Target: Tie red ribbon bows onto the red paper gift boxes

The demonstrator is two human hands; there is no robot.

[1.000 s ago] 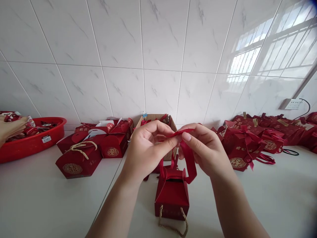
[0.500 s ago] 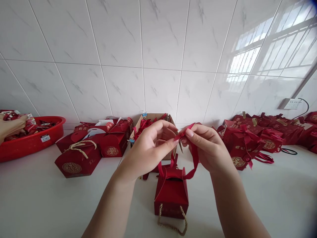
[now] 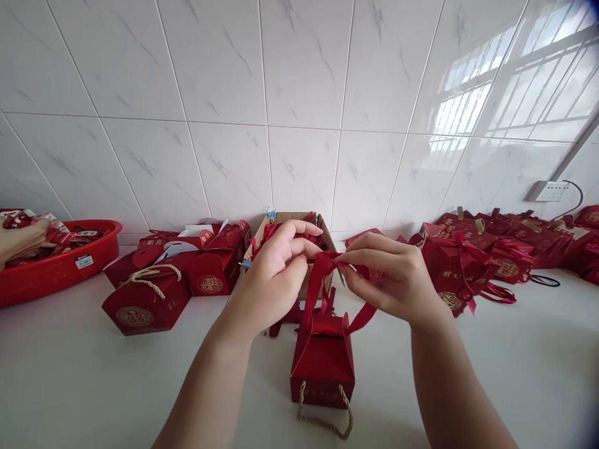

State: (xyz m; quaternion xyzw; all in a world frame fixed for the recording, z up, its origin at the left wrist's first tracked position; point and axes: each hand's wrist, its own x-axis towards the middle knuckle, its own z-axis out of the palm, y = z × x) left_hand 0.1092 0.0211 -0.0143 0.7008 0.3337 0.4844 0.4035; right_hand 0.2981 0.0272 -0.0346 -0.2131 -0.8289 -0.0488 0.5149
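Observation:
A small red gift box (image 3: 322, 365) with a rope handle stands on the white counter (image 3: 93, 380) in front of me. A red ribbon (image 3: 318, 280) rises from its top in two strands. My left hand (image 3: 271, 280) pinches the left strand just above the box. My right hand (image 3: 393, 277) pinches the right strand beside it, fingers closed. Both hands meet above the box, with the ribbon looped between them.
Several red gift boxes (image 3: 150, 299) lie at the left, and several ribboned ones (image 3: 463, 268) at the right. A cardboard box (image 3: 292, 224) of ribbons stands by the tiled wall. A red basin (image 3: 56, 262) sits far left, with another person's hand (image 3: 19, 240) at it.
Both hands have dropped slightly and drawn the ribbon lower toward the box. The ribbon end that stuck up between the fingers a second ago is now folded down into a loop.

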